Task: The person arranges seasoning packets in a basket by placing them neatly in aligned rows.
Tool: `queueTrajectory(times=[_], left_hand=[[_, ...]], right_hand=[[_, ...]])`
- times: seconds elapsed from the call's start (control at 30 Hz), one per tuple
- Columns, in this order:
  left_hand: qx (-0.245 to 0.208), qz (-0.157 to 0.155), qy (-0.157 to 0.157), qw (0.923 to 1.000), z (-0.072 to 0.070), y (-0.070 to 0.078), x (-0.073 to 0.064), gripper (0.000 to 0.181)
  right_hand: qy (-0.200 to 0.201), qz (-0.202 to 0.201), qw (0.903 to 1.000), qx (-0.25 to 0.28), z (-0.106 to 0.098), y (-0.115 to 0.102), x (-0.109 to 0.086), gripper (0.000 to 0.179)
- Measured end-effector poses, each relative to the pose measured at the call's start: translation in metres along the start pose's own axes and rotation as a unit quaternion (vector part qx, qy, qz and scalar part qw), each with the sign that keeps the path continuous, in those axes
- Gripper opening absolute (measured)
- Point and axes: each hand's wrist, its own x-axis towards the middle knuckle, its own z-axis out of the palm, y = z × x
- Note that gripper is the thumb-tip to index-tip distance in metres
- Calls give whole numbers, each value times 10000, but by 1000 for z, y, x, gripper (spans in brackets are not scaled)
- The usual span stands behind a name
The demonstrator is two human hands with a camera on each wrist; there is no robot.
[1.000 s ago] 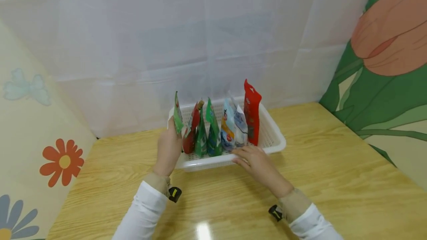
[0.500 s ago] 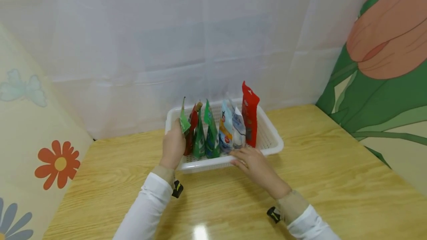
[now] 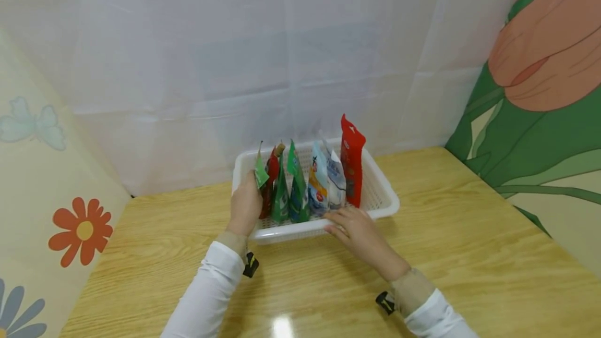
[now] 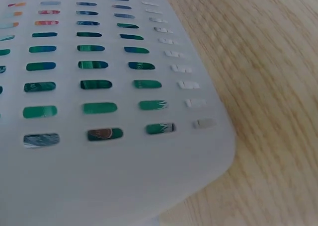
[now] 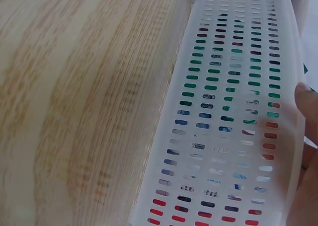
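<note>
At the left end of the white plastic basket (image 3: 291, 232), my left hand (image 3: 246, 205) grips a light green packet (image 3: 261, 171), its fingers largely hidden. Just right of it stand a dark red packet (image 3: 268, 184) and two green packets (image 3: 280, 200) (image 3: 299, 186). Further along are a light blue and orange packet (image 3: 318, 176), a white-blue packet (image 3: 336, 179) and a tall red packet (image 3: 353, 166). My right hand (image 3: 363, 236) holds the basket's front rim; in the right wrist view its thumb (image 5: 306, 104) lies at the rim.
The basket stands on a wood-grain table (image 3: 319, 286) near a white sheet (image 3: 235, 67) at the back. Flower-painted panels (image 3: 89, 223) (image 3: 549, 67) flank the table. Packet colours show through the basket's slotted wall (image 4: 99, 166) in the left wrist view.
My left hand has moved right and slightly down with the light green packet, bringing it close to the dark red one. My right hand has stayed on the front rim.
</note>
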Motion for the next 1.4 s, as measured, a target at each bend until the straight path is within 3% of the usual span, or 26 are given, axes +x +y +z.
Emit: queueTrajectory(times=[0.63, 1.0, 1.17, 1.4], left_hand=[[41, -234, -200, 9995, 0, -2, 1, 23], [262, 49, -168, 9995, 2, -1, -1, 36], [272, 43, -98, 9996, 1, -1, -3, 38], [310, 66, 322, 9990, 2, 2, -4, 49]], right_hand=[[3, 5, 10000, -18, 4, 2, -1, 33], [40, -1, 10000, 17, 6, 2, -1, 32], [20, -2, 10000, -27, 8, 2, -1, 32], [145, -24, 9999, -60, 7, 1, -2, 31]])
